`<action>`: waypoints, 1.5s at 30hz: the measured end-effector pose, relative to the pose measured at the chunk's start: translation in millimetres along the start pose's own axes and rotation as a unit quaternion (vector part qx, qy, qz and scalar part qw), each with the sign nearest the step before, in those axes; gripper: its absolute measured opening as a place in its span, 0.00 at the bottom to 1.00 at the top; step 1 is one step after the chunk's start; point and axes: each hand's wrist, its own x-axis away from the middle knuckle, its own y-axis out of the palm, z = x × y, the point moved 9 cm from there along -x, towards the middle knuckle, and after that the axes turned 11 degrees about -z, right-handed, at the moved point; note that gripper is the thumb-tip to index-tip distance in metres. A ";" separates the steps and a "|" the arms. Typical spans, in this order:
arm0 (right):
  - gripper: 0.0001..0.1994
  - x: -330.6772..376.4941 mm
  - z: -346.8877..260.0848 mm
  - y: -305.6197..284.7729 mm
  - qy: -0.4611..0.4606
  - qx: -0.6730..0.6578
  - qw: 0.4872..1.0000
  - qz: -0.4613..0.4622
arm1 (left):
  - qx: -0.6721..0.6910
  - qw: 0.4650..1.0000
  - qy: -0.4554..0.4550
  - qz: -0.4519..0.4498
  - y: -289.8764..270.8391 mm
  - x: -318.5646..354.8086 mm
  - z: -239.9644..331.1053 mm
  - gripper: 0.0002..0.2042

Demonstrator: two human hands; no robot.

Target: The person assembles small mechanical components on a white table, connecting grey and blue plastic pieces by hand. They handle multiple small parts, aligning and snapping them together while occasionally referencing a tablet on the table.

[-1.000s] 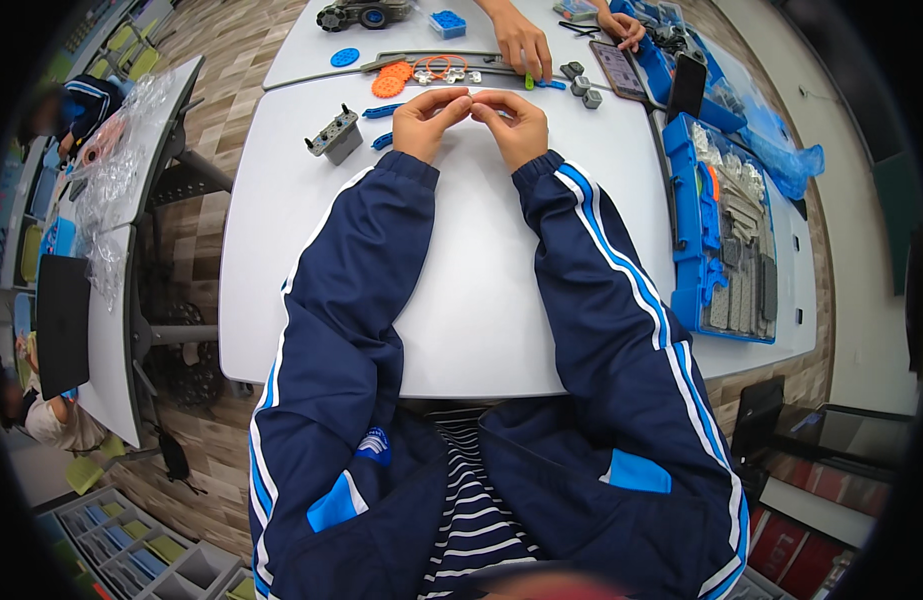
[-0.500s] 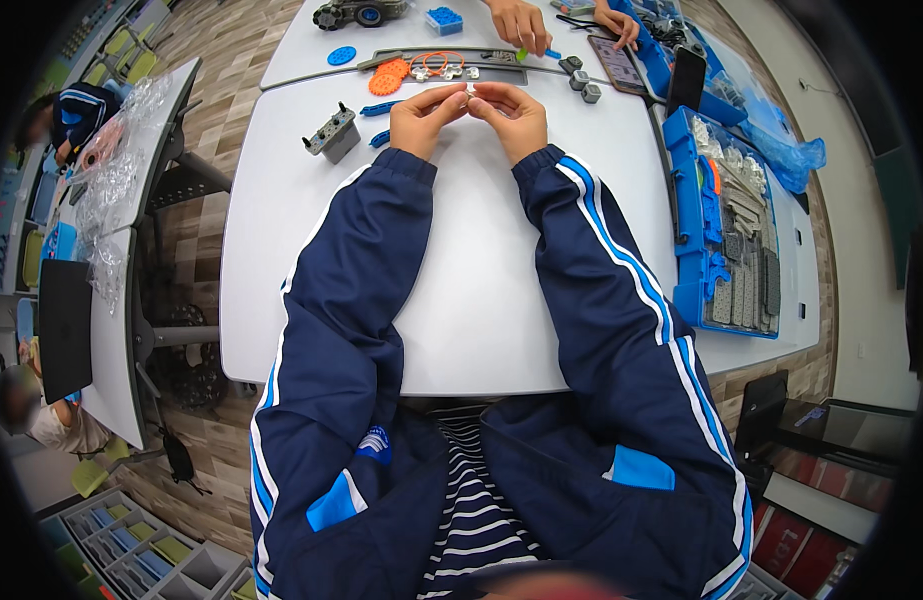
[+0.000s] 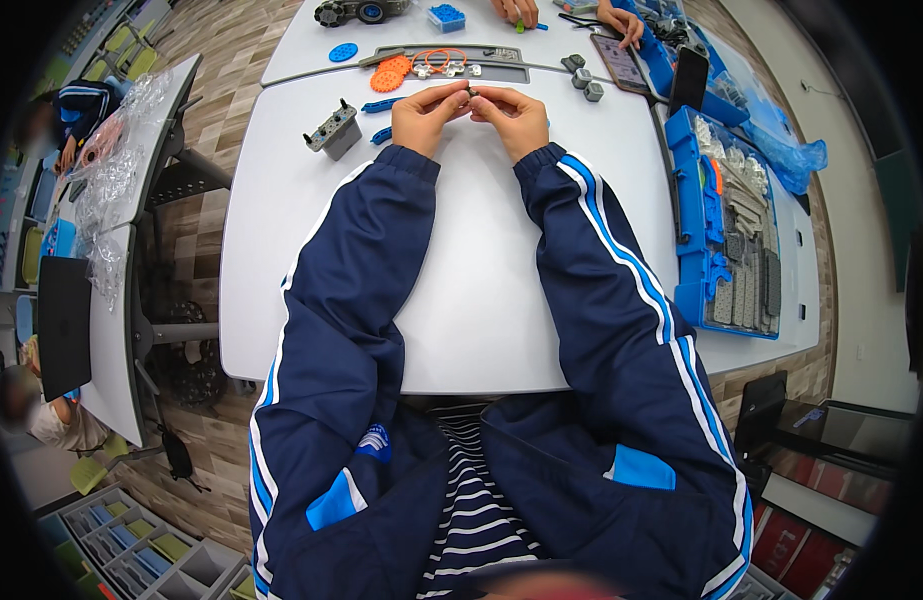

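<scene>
Head view. Left hand (image 3: pixel 428 117) and right hand (image 3: pixel 509 117) meet over the far part of the white table (image 3: pixel 481 280), fingertips together. The fingers of both hands are closed on a small dark grey part (image 3: pixel 471 92), pinched between them just above the table top; its exact shape cannot be told. Both forearms in dark blue jacket sleeves with white stripes rest on the table.

Left of the left hand lies a grey rectangular block with small studs (image 3: pixel 335 129), and between them two short blue plastic strips (image 3: pixel 381 105), apart from the hand. Beyond the hands sits a long dark grey tray (image 3: pixel 511 73) holding orange toothed gears (image 3: pixel 389 74) and small silver pieces. Three small grey cubes (image 3: pixel 581 78) lie to the right of the tray.

At the right table edge stands an open blue plastic parts case (image 3: pixel 693 200) with grey pieces in its compartments. Another person's hands (image 3: pixel 516 10) work at the far end.
</scene>
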 end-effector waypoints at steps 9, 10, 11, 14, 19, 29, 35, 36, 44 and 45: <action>0.11 9.0 -28.0 -1.4 -0.074 0.095 0.991 0.066 | 0.027 1.000 0.001 -0.011 5.3 -0.6 2.1 0.13; 0.10 9.7 -32.2 -2.0 -0.082 0.125 0.986 0.075 | 0.028 1.000 0.000 -0.010 5.6 -0.5 1.7 0.13; 0.09 10.4 -37.7 -2.4 -0.096 0.156 0.980 0.080 | 0.032 0.999 0.000 -0.011 6.0 -0.3 1.5 0.13; 0.09 12.2 -45.9 -5.8 -0.116 0.184 0.972 0.090 | 0.042 0.999 0.000 -0.010 5.5 0.3 1.2 0.14; 0.07 13.8 -38.0 -7.0 -0.082 0.120 0.987 0.069 | 0.046 0.999 -0.017 0.001 4.3 3.5 -0.7 0.14; 0.07 32.7 -7.4 -9.7 0.057 0.110 0.984 -0.128 | -0.257 0.950 -0.144 -0.099 15.6 49.5 3.4 0.11; 0.08 31.4 -6.2 -3.5 0.078 0.141 0.972 -0.172 | -0.353 0.921 -0.124 -0.111 20.5 48.3 12.5 0.11; 0.07 31.8 -7.3 -6.2 0.078 0.132 0.976 -0.157 | -0.343 0.926 -0.110 -0.114 21.8 47.9 15.0 0.12; 0.05 64.3 -13.4 -24.1 0.119 0.066 0.987 -0.083 | -0.446 0.870 -0.022 -0.210 56.7 59.9 28.9 0.18; 0.05 72.0 -15.7 -24.3 0.123 0.071 0.986 -0.086 | -0.463 0.859 0.008 -0.219 63.6 62.5 31.0 0.18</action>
